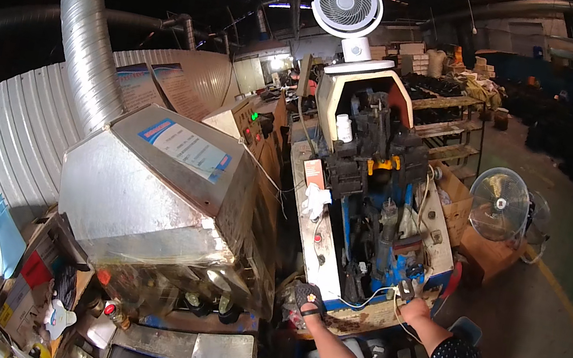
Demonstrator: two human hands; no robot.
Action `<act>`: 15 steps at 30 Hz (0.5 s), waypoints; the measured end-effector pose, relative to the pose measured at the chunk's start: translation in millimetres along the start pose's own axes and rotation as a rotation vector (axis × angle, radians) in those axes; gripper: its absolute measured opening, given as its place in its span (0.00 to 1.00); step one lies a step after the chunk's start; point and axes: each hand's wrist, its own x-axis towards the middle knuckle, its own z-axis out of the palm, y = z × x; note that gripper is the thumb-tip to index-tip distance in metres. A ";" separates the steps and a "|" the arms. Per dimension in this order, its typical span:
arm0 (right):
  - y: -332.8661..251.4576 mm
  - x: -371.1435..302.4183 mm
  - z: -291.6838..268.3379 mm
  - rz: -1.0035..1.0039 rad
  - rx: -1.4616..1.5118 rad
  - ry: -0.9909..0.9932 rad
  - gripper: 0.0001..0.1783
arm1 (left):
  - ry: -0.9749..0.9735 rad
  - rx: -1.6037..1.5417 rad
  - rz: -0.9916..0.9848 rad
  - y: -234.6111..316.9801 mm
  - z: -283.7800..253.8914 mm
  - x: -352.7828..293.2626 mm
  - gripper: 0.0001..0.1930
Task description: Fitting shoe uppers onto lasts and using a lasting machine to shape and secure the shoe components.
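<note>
Dim workshop (564, 213), grimy blue-and-black machine (388, 221)

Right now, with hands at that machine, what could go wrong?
1. The right hand is close to the blue parts at the front of the machine; it might get pinched if they move.
2. A pale cord loops across the front, close to that hand, and could snag.
3. The white fan sits high on top; strong shaking might topple it if it isn't fixed.
</note>
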 end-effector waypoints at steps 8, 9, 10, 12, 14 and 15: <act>12.1 14.9 14.7 -0.015 0.002 -0.011 0.21 | 0.047 -0.001 0.065 -5.5 3.8 0.9 0.33; 12.7 16.9 15.6 -0.010 0.006 -0.009 0.21 | 0.048 -0.004 0.064 -4.4 3.9 2.2 0.33; 13.3 15.0 17.0 -0.007 0.010 0.007 0.21 | 0.045 -0.003 0.064 -4.2 2.4 3.0 0.33; 15.3 15.0 17.5 0.012 0.020 0.025 0.22 | 0.040 -0.002 0.069 -1.8 4.3 4.3 0.33; 11.5 14.8 13.3 0.002 0.010 0.018 0.21 | -0.029 0.055 0.056 -3.0 3.6 6.0 0.34; 7.2 13.0 10.9 -0.005 0.003 0.013 0.20 | -0.039 0.065 0.069 -2.9 2.1 5.8 0.34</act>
